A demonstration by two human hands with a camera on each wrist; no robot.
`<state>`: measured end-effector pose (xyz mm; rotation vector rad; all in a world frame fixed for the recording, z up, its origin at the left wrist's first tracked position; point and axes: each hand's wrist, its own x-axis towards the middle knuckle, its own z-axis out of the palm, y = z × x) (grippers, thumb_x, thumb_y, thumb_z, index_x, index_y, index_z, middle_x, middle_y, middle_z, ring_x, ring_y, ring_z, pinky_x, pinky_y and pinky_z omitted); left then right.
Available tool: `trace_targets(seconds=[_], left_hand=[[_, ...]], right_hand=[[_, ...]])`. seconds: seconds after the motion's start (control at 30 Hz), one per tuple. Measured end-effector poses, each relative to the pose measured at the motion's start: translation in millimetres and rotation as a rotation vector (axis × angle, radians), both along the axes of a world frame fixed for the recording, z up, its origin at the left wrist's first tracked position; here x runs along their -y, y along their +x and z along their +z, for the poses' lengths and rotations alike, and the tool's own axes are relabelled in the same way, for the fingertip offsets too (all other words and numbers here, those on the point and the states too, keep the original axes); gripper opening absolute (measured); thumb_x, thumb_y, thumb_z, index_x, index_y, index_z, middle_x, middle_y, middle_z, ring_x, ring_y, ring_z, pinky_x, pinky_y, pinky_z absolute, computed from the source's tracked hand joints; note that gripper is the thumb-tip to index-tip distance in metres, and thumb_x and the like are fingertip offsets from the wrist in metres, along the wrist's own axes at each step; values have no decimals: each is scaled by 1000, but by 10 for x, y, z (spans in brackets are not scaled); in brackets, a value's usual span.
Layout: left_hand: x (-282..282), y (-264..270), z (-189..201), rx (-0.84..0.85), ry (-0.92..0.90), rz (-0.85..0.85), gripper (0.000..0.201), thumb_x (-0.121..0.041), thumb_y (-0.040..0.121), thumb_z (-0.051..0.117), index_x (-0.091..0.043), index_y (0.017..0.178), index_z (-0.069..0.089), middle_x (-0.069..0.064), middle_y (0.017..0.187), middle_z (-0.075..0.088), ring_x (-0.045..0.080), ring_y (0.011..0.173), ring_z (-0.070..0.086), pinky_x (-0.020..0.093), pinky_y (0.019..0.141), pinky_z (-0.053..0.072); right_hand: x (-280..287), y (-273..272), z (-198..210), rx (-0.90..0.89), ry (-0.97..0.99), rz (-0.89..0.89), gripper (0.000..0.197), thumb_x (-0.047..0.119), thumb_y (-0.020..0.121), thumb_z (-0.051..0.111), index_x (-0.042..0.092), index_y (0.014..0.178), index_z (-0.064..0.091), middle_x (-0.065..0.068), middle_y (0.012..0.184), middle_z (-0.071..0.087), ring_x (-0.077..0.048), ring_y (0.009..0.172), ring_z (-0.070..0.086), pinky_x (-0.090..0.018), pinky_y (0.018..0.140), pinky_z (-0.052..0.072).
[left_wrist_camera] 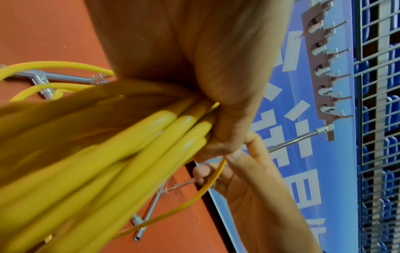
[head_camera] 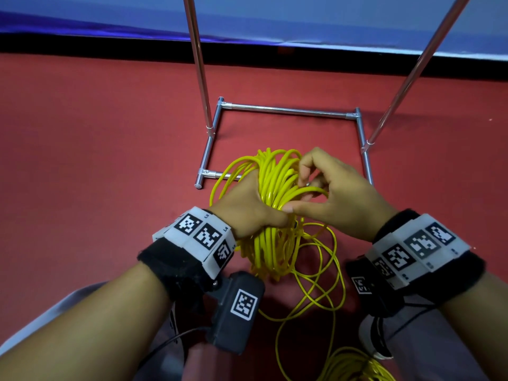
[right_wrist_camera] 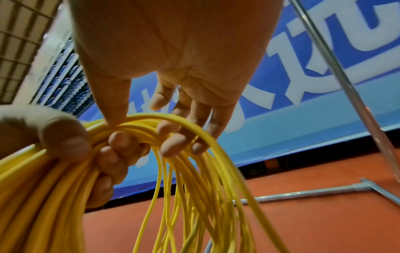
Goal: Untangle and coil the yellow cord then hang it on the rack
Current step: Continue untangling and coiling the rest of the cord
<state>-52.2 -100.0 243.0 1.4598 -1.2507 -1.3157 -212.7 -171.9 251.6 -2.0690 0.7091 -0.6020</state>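
The yellow cord (head_camera: 275, 188) is gathered into a bundle of loops, and my left hand (head_camera: 247, 207) grips that bundle in its fist above the red floor. My right hand (head_camera: 310, 188) is right beside it, with one strand pinched between thumb and curled fingers and lying over the top of the bundle. In the right wrist view that strand (right_wrist_camera: 194, 130) arches over my right fingers (right_wrist_camera: 171, 145), next to the left hand's fingers (right_wrist_camera: 116, 154). In the left wrist view the bundle (left_wrist_camera: 108, 154) fills the palm. More loose cord (head_camera: 316, 284) trails on the floor below.
The metal rack's base frame (head_camera: 288, 110) lies on the red floor just beyond my hands, with two uprights (head_camera: 196, 64) rising out of view. Its top bar with hooks (left_wrist_camera: 322, 68) shows in the left wrist view. A blue banner wall (head_camera: 302, 17) stands behind. My shoe (head_camera: 373, 339) is at the lower right.
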Motion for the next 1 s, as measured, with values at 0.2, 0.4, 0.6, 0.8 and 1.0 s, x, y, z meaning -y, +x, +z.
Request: trace_targets(seconds=[0.2, 0.4, 0.6, 0.8, 1.0], left_hand=[[30, 100, -31, -81, 33, 111, 32, -9, 43, 72, -15, 72, 58, 1, 66, 60, 19, 64, 55, 33, 67, 48], [30, 175, -70, -108, 30, 167, 67, -27, 43, 85, -5, 101, 64, 11, 91, 71, 27, 84, 68, 47, 87, 54], [18, 147, -19, -161, -12, 239, 71, -39, 46, 83, -7, 106, 65, 14, 102, 71, 30, 95, 68, 48, 92, 53], [10, 52, 66, -177, -52, 122, 67, -35, 57, 79, 5, 108, 59, 11, 94, 67, 18, 85, 63, 36, 83, 53], [-13, -13, -14, -128, -22, 21, 49, 8, 67, 78, -14, 104, 56, 14, 98, 64, 19, 86, 62, 34, 81, 53]], right_hand=[[155, -228, -127, -200, 143, -18, 18, 10, 92, 55, 27, 97, 52, 0, 81, 65, -28, 77, 57, -36, 74, 45], [175, -219, -106, -167, 160, -25, 23, 11, 96, 48, 32, 93, 56, -5, 76, 56, -13, 71, 50, -26, 72, 42], [143, -174, -49, -184, 124, 89, 28, 7, 96, 48, 33, 94, 55, 24, 84, 57, 11, 81, 50, -7, 77, 35], [94, -85, -17, -58, 280, 121, 15, 15, 95, 47, 27, 96, 56, 1, 80, 58, -1, 76, 56, -14, 77, 45], [77, 11, 26, 46, 310, 85, 19, 3, 94, 52, 21, 93, 58, -9, 76, 59, -11, 71, 64, -25, 74, 51]])
